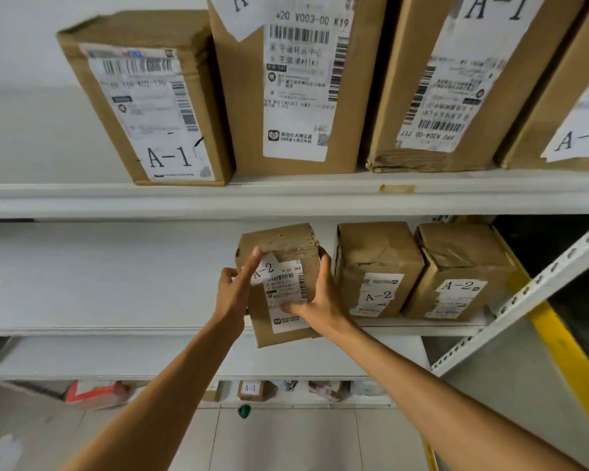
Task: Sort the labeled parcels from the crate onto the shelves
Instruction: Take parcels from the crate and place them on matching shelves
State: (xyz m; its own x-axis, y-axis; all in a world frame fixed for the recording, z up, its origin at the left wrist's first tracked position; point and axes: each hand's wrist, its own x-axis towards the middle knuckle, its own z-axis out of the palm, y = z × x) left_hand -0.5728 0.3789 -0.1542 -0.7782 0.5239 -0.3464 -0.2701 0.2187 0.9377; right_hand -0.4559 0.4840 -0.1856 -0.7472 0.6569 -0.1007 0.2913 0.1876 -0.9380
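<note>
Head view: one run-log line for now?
item: brown cardboard A-2 parcel | right hand: grips it | left hand: touches label | place: white middle shelf, beside two A-2 parcels

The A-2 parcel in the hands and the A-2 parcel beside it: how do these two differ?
The held parcel tilts and overhangs the shelf edge; the neighbour parcel stands squarely on the shelf. The right hand grips the held parcel and the left hand touches it; the neighbour parcel is untouched. Both are brown, crumpled, labelled A-2.

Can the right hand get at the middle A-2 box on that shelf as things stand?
Probably not yet: the right hand grips the held parcel. The middle A-2 box stands just beside it, front face unblocked.
</note>
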